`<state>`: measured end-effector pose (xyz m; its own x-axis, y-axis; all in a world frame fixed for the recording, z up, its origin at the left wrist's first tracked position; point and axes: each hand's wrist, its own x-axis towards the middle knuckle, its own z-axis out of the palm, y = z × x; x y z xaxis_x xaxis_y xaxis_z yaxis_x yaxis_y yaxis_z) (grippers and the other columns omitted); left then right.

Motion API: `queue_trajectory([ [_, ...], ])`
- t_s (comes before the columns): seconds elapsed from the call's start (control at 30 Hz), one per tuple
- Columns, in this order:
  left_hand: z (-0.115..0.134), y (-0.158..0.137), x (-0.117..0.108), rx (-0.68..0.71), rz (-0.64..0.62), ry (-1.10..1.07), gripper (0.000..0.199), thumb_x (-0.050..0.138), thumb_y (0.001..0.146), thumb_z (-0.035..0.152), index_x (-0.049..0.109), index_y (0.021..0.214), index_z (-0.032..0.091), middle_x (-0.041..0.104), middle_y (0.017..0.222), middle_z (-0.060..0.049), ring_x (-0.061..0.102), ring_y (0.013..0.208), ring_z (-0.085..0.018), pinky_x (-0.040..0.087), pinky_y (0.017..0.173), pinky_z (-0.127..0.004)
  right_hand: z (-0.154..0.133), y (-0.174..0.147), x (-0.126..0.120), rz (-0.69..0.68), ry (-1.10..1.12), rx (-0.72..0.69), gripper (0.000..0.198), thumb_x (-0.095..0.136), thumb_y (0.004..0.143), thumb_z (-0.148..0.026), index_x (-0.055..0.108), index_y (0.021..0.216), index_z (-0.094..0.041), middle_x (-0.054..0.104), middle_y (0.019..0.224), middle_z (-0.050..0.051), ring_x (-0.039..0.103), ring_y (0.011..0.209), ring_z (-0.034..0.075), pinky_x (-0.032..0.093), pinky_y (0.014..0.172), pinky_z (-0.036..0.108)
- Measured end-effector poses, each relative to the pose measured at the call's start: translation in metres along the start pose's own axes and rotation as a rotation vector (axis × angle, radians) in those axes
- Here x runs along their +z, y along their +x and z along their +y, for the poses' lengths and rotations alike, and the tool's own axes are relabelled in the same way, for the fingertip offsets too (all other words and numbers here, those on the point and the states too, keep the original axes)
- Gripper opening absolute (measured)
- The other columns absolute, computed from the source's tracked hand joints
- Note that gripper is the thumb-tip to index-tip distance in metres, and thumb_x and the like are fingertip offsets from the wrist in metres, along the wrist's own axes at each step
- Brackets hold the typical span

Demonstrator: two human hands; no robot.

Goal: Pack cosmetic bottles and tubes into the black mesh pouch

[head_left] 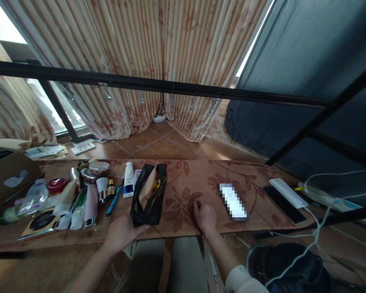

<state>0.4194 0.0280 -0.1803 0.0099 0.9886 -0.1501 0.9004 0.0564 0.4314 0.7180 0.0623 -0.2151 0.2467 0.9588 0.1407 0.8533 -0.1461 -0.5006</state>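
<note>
My left hand [122, 232] grips the near end of a black cosmetic pouch [136, 209], thumb along its lower edge. The pouch stands with its mouth gaping upward, and a beige item [149, 185] and something yellow show inside. On the cloth to the right, my right hand [205, 215] rests with its fingers curled in, and I see nothing in it. A lit phone [233, 202], its screen blurred out, lies right of that hand. Left of the pouch are a white tube [128, 179] and a blue pen-like stick [113, 201].
Several cosmetic tubes and jars, with a red-lidded jar [57, 185], crowd the left side by a cardboard box [12, 175]. A dark phone [283, 204], a white power bank [288, 193] and white cables [319, 228] lie right. A black metal bar [158, 84] crosses beyond the table.
</note>
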Motion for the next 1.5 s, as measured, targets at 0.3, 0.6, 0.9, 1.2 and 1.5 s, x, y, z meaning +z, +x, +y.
queue_trajectory([
  [0.3, 0.006, 0.005, 0.008, 0.049, -0.026, 0.010, 0.051, 0.061, 0.077, 0.053, 0.059, 0.113, 0.017, 0.071, 0.103, -0.014, 0.066, 0.101, -0.031, 0.047, 0.080, -0.032, -0.004, -0.005, -0.002, -0.072, -0.140, 0.010, 0.027, 0.038, 0.093, -0.033, 0.063, 0.093, -0.024, 0.066, 0.086, 0.004, 0.057, 0.066, 0.015, 0.027, 0.056, 0.026],
  [0.6, 0.008, -0.001, 0.011, 0.092, 0.106, -0.090, 0.048, 0.065, 0.074, 0.049, 0.057, 0.110, 0.019, 0.069, 0.108, -0.009, 0.064, 0.102, -0.027, 0.047, 0.084, -0.031, -0.003, -0.004, -0.001, -0.117, -0.231, 0.059, 0.030, 0.036, 0.092, -0.037, 0.063, 0.097, -0.024, 0.067, 0.084, 0.004, 0.059, 0.069, 0.017, 0.027, 0.056, 0.027],
  [0.9, 0.008, -0.008, 0.008, 0.099, 0.129, -0.178, 0.079, 0.069, 0.066, 0.059, 0.045, 0.128, 0.017, 0.069, 0.109, -0.011, 0.065, 0.102, -0.031, 0.048, 0.086, -0.036, -0.003, -0.006, -0.002, -0.154, -0.290, 0.052, 0.035, 0.032, 0.094, -0.038, 0.063, 0.096, -0.022, 0.066, 0.080, 0.006, 0.061, 0.069, 0.019, 0.032, 0.057, 0.027],
  [1.2, 0.004, -0.007, 0.017, 0.127, 0.179, -0.166, 0.077, 0.059, 0.073, 0.067, 0.045, 0.128, 0.015, 0.069, 0.106, -0.012, 0.065, 0.101, -0.031, 0.048, 0.085, -0.037, -0.006, -0.015, -0.002, -0.114, -0.278, 0.009, 0.033, 0.031, 0.094, -0.035, 0.059, 0.107, -0.022, 0.063, 0.105, 0.007, 0.061, 0.075, 0.017, 0.034, 0.059, 0.027],
  [1.5, 0.002, -0.008, 0.021, 0.131, 0.194, -0.176, 0.076, 0.064, 0.071, 0.061, 0.043, 0.128, 0.016, 0.067, 0.112, -0.012, 0.063, 0.106, -0.030, 0.048, 0.088, -0.037, -0.001, -0.013, 0.000, -0.104, -0.241, -0.001, 0.028, 0.034, 0.094, -0.034, 0.058, 0.103, -0.023, 0.062, 0.105, 0.005, 0.059, 0.077, 0.016, 0.031, 0.059, 0.027],
])
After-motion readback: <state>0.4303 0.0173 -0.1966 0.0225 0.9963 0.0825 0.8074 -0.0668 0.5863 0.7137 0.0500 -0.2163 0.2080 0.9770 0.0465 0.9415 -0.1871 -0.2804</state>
